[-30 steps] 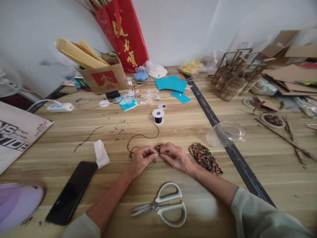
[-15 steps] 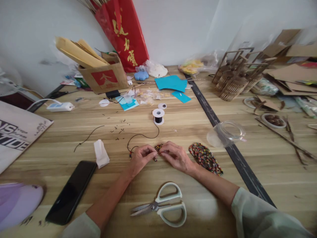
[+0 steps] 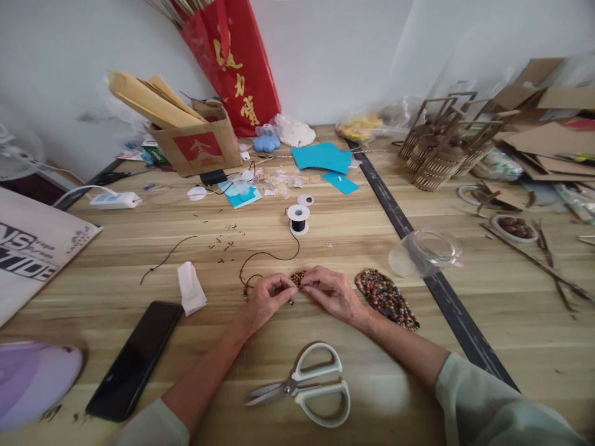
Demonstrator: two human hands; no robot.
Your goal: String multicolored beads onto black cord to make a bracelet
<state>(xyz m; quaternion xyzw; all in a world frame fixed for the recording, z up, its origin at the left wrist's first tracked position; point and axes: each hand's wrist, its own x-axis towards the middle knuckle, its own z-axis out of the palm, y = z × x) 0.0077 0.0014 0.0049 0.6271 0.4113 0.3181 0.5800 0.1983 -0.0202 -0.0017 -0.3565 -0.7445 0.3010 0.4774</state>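
Beads [image 3: 297, 277] lie well apart from a bag [image 3: 253, 68] holding sticks [image 3: 195, 5].

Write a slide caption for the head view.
Left hand and right hand close together at small colourful beads, with scissors nearer the camera and a spool beyond.

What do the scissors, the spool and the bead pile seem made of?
Scissors: shiny grey blades, evidently metal; smooth pale handles, likely plastic. Spool: smooth, opaque white, probably plastic. Bead pile: multicoloured, slightly glossy; painted wood, glass or plastic, too small to tell.
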